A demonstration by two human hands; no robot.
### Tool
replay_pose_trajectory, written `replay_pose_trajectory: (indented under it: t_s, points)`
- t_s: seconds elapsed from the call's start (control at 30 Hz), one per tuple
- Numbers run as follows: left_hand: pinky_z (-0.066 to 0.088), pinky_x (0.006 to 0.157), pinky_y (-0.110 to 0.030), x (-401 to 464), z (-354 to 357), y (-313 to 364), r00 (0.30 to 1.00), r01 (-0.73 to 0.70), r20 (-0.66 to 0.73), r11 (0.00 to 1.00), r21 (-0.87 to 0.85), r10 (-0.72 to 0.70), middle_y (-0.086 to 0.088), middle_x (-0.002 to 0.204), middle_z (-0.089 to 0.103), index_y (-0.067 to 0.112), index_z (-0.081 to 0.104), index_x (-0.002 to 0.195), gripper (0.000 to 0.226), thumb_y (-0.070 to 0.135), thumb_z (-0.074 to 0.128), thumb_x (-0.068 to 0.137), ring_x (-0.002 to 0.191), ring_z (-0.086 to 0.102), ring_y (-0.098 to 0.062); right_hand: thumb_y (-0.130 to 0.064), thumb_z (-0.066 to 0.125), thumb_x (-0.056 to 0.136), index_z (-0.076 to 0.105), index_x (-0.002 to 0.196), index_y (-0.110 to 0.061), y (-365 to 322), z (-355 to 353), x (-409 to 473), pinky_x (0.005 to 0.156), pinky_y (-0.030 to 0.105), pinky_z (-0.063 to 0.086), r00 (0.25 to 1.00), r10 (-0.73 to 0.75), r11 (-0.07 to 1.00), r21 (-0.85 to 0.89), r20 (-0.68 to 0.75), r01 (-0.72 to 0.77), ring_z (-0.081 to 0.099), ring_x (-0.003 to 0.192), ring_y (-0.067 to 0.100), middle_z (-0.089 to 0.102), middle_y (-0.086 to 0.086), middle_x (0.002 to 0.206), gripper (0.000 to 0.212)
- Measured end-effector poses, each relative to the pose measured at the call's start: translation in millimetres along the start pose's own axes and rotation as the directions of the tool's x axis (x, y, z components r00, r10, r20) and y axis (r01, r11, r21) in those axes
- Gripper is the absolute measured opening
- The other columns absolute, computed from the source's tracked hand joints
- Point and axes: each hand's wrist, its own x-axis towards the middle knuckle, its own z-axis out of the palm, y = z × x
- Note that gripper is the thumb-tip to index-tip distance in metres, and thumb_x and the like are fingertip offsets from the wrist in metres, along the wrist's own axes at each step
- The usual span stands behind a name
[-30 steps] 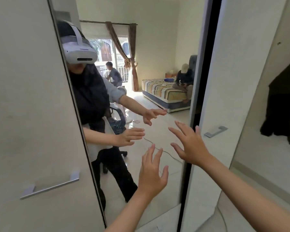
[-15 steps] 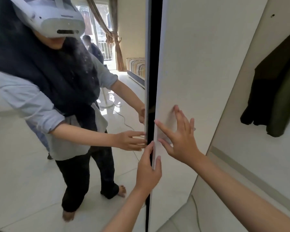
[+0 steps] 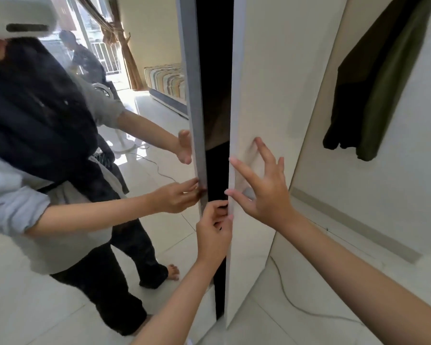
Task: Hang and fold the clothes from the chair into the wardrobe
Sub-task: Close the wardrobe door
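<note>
No brand, label or writing can be read anywhere you are looking. Taking the dark gap (image 3: 215,95) between the two wardrobe doors as your landmark: left of it stands the mirrored door (image 3: 85,245), one pane, showing your own reflection in a white headset, one other person farther back by the window, one striped mattress and one standing fan. Just left of the gap's lower part, your left hand (image 3: 213,235) grips the mirrored door's edge, fingers curled round it and reaching into the dark opening. Inside the gap you can make out only darkness and a brownish patch higher up; whether that is clothing you cannot tell.

Just right of the gap is the plain cream door (image 3: 271,95), one panel, standing ajar. Your right hand (image 3: 261,190) rests on its face beside the gap, fingers spread and mostly straight, fingertips touching the panel, holding nothing.

Well to the right of the gap, two dark garments (image 3: 373,83), one blackish and one olive green, hang together against the pale wall. Below them, one thin white cable (image 3: 299,307) trails across the tiled floor (image 3: 296,327). The chair is out of view.
</note>
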Motion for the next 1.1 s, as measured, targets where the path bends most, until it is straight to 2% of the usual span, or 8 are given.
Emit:
replay_pose_trajectory:
  t_s: [0.1,0.23,0.47,0.57,0.67,0.83,0.97,1.1]
  points:
    - [0.050,0.076,-0.017,-7.0,1.9,-0.1,0.995,-0.031,0.094,1.000,-0.003,0.031,0.021,0.088,0.064,0.029,0.058,0.098,0.037,-0.003,0.064,0.082,0.085,0.063,-0.009,-0.048,0.062,0.087,0.032,0.142,-0.034,-7.7,-15.2,-5.1,0.098,0.071,0.034,0.999,0.035,0.998,-0.058,-0.015,-0.036,0.029,0.141,0.036,0.025,0.027,0.150,0.064]
    - [0.050,0.074,-0.016,-19.8,11.4,3.9,0.976,-0.087,0.199,0.996,-0.030,0.091,0.014,0.089,0.065,0.025,0.059,0.099,0.028,0.003,0.066,0.083,0.084,0.064,-0.011,-0.045,0.063,0.086,0.034,0.142,-0.030,-10.6,-44.2,-24.0,0.087,0.051,0.049,0.998,0.061,0.992,-0.114,0.007,-0.059,0.046,0.127,0.030,0.028,0.022,0.152,0.064]
    - [0.056,0.073,-0.031,-44.6,53.7,6.6,0.887,-0.187,0.416,0.979,-0.079,0.203,0.010,0.087,0.068,0.021,0.063,0.096,0.021,0.006,0.066,0.082,0.081,0.066,-0.008,-0.043,0.066,0.083,0.029,0.141,-0.031,7.5,-109.3,-67.5,0.086,0.046,0.048,0.991,0.131,0.969,-0.210,0.010,-0.126,0.059,0.113,0.027,0.040,0.017,0.148,0.070]
    - [0.055,0.081,-0.035,-51.5,83.3,6.7,0.820,-0.188,0.525,0.973,-0.133,0.230,0.005,0.096,0.070,0.018,0.064,0.112,0.032,0.005,0.064,0.084,0.088,0.066,-0.004,-0.039,0.066,0.083,0.025,0.142,-0.030,22.4,-138.9,-90.2,0.085,0.049,0.049,0.982,0.185,0.953,-0.241,-0.025,-0.186,0.054,0.117,0.026,0.045,0.012,0.144,0.073]
    - [0.051,0.091,-0.031,-48.2,118.2,13.7,0.740,-0.199,0.630,0.971,-0.131,0.237,0.004,0.105,0.065,0.021,0.051,0.133,0.053,0.019,0.067,0.082,0.099,0.060,-0.001,-0.035,0.067,0.083,0.025,0.146,-0.021,33.6,-168.2,-107.1,0.102,0.036,0.043,0.966,0.254,0.942,-0.212,-0.056,-0.260,0.045,0.127,0.017,0.037,-0.006,0.146,0.078]
    - [0.031,0.106,-0.023,-19.1,189.1,40.4,0.574,-0.464,0.741,0.884,-0.055,0.347,0.005,0.143,0.027,0.036,0.018,0.147,0.097,0.042,0.077,0.070,0.135,0.027,-0.007,-0.026,0.077,0.079,0.001,0.150,-0.038,66.7,-213.0,-123.6,0.099,0.019,0.037,0.888,0.459,0.856,-0.249,-0.034,-0.453,0.051,0.121,0.016,0.021,-0.026,0.149,0.104]
    - [0.018,0.110,-0.035,6.7,257.0,67.5,0.513,-0.647,0.726,0.762,-0.022,0.457,0.008,0.155,-0.016,0.041,-0.006,0.146,0.119,0.055,0.078,0.062,0.145,-0.009,-0.016,-0.021,0.078,0.078,-0.012,0.143,-0.048,106.2,-243.8,-128.3,0.094,0.019,0.037,0.827,0.560,0.777,-0.311,-0.053,-0.547,0.054,0.118,0.019,0.035,-0.005,0.151,0.115]
    - [0.012,0.112,-0.056,30.6,317.1,88.4,0.481,-0.734,0.726,0.679,0.028,0.490,0.004,0.148,-0.038,0.044,-0.018,0.142,0.126,0.062,0.076,0.059,0.138,-0.030,-0.016,-0.011,0.074,0.080,-0.022,0.141,-0.051,161.2,-261.2,-129.2,0.088,0.029,0.050,0.793,0.603,0.745,-0.293,-0.088,-0.599,0.057,0.102,0.018,0.042,0.005,0.143,0.121]
